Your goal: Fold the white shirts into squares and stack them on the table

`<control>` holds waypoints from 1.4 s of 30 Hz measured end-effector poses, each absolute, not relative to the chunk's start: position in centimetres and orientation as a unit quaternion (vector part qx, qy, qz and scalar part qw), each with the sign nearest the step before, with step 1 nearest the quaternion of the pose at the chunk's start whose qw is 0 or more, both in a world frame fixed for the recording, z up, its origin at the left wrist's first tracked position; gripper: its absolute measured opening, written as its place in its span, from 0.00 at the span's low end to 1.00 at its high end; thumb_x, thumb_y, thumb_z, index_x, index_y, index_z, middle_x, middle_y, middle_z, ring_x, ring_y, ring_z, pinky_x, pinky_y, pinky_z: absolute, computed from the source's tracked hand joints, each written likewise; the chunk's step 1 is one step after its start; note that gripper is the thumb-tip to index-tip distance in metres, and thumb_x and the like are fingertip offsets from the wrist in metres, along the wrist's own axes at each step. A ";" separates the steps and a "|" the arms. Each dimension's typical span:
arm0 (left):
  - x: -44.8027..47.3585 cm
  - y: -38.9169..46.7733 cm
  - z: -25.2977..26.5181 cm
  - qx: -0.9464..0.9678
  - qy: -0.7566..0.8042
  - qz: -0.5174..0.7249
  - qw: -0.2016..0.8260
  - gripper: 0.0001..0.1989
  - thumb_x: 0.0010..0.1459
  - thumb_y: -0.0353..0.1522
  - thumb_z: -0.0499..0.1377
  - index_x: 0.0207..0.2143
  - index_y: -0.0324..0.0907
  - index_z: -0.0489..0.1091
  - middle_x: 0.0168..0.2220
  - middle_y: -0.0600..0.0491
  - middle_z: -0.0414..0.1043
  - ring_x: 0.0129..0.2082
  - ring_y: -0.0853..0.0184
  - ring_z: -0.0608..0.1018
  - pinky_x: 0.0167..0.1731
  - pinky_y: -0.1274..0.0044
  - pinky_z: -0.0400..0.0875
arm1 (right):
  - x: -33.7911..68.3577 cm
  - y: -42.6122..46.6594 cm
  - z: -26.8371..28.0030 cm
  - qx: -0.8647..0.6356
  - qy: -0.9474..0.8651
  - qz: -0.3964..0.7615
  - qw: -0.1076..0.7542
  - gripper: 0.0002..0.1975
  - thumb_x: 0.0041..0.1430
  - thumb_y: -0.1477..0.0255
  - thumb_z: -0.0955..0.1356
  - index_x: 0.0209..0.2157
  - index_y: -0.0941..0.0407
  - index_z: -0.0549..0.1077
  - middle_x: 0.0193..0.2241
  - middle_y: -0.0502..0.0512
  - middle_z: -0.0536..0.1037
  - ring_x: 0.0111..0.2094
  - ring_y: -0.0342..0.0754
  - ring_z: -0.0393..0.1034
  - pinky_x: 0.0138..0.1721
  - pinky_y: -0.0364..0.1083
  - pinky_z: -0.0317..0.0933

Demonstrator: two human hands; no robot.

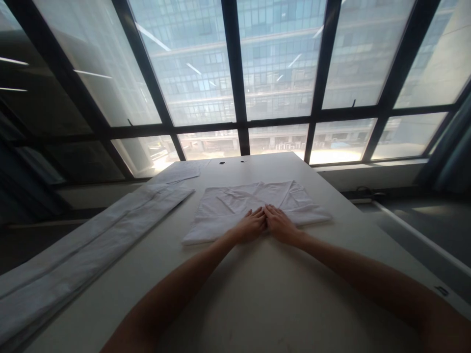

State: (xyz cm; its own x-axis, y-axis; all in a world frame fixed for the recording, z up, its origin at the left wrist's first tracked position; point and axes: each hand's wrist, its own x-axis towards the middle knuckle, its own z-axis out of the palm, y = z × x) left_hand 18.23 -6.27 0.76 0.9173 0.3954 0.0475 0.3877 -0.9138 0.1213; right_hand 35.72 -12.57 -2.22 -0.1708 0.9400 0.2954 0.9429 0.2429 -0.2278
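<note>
A folded white cloth garment [235, 198] lies flat on the white table [235, 294], with creases and layered folds across its top. My left hand [252, 224] rests flat on its near edge, fingers stretched out. Right beside it, my right hand [279, 223] also lies flat on the cloth, the fingertips of the two hands meeting near the middle. The cloth under the palms is hidden. Neither hand grasps anything.
Along the table's left side lies a long stack of folded white cloth [91, 245], with another white piece [180, 171] beyond it. Two small dark spots [222, 163] mark the table's far end. Large windows [272, 59] stand behind; a curtain [449, 147] hangs at right.
</note>
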 end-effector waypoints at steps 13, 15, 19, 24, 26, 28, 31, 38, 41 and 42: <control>18.0 -6.3 -0.1 0.968 0.239 0.004 0.080 0.31 0.76 0.41 0.37 0.76 0.42 0.42 0.76 0.46 0.38 0.76 0.57 0.42 0.71 0.57 0.37 | 49.3 -12.8 -3.2 -0.692 -0.718 0.025 0.071 0.36 0.73 0.51 0.51 0.74 0.54 0.52 0.75 0.62 0.43 0.75 0.60 0.34 0.71 0.67 0.33; 17.9 -6.3 -0.1 0.968 0.237 0.004 0.083 0.30 0.76 0.41 0.37 0.76 0.43 0.42 0.76 0.47 0.38 0.76 0.57 0.42 0.71 0.58 0.36 | 51.3 -12.9 -3.1 -0.721 -0.690 0.017 0.067 0.36 0.72 0.52 0.51 0.75 0.52 0.48 0.75 0.61 0.42 0.75 0.61 0.33 0.70 0.70 0.33; 17.9 -6.4 0.0 0.968 0.236 0.007 0.083 0.30 0.76 0.41 0.38 0.76 0.44 0.42 0.76 0.48 0.38 0.76 0.57 0.42 0.71 0.58 0.35 | 53.2 -13.3 -2.8 -0.797 -0.593 -0.037 0.113 0.36 0.72 0.56 0.53 0.76 0.53 0.43 0.75 0.63 0.45 0.75 0.63 0.36 0.69 0.71 0.37; 17.8 -6.4 -0.1 0.968 0.238 0.006 0.079 0.30 0.76 0.42 0.38 0.76 0.43 0.43 0.76 0.47 0.39 0.76 0.57 0.42 0.71 0.56 0.38 | 51.4 -14.1 -2.2 -0.792 -0.569 -0.132 0.180 0.36 0.72 0.63 0.54 0.76 0.61 0.43 0.74 0.66 0.48 0.74 0.65 0.37 0.71 0.69 0.35; 17.9 -6.3 -0.4 0.969 0.233 0.012 0.076 0.31 0.76 0.42 0.37 0.76 0.43 0.43 0.76 0.47 0.39 0.76 0.56 0.42 0.71 0.56 0.39 | 49.6 -14.2 -2.4 -0.755 -0.614 -0.130 0.192 0.34 0.72 0.64 0.54 0.75 0.60 0.47 0.74 0.64 0.50 0.74 0.64 0.40 0.71 0.68 0.39; 17.9 -6.2 -0.8 0.970 0.229 0.020 0.079 0.31 0.76 0.43 0.37 0.76 0.43 0.42 0.76 0.47 0.39 0.76 0.56 0.42 0.71 0.55 0.39 | 47.7 -14.2 -2.9 -0.703 -0.676 -0.103 0.196 0.32 0.73 0.62 0.54 0.74 0.58 0.52 0.73 0.63 0.53 0.74 0.62 0.43 0.70 0.66 0.43; 17.9 -5.6 -1.1 0.968 0.224 0.039 0.106 0.32 0.75 0.44 0.40 0.76 0.45 0.41 0.77 0.49 0.38 0.76 0.56 0.41 0.71 0.57 0.40 | 45.8 -14.1 -3.8 -0.634 -0.756 -0.033 0.160 0.31 0.74 0.58 0.53 0.72 0.54 0.57 0.72 0.62 0.56 0.73 0.59 0.46 0.69 0.65 0.45; 12.7 -4.2 -0.5 0.953 0.283 0.041 0.099 0.33 0.75 0.48 0.39 0.76 0.44 0.44 0.76 0.47 0.38 0.76 0.57 0.40 0.72 0.60 0.38 | 46.0 -14.3 -3.9 -0.630 -0.771 0.013 0.090 0.35 0.74 0.54 0.51 0.73 0.57 0.56 0.73 0.63 0.52 0.74 0.58 0.41 0.71 0.64 0.39; 7.7 -3.4 -0.4 0.936 0.341 0.012 0.079 0.34 0.75 0.48 0.37 0.76 0.42 0.43 0.76 0.45 0.38 0.76 0.57 0.42 0.71 0.59 0.40 | 46.0 -14.3 -3.9 -0.633 -0.769 0.015 0.093 0.35 0.73 0.54 0.51 0.73 0.56 0.57 0.73 0.61 0.52 0.74 0.57 0.41 0.71 0.63 0.39; 5.9 -3.1 -0.4 0.928 0.366 0.005 0.070 0.34 0.75 0.47 0.37 0.76 0.41 0.43 0.76 0.44 0.38 0.76 0.57 0.43 0.71 0.59 0.41 | 46.0 -14.3 -3.9 -0.633 -0.768 0.015 0.094 0.35 0.73 0.54 0.51 0.73 0.56 0.57 0.73 0.61 0.52 0.74 0.57 0.41 0.71 0.62 0.39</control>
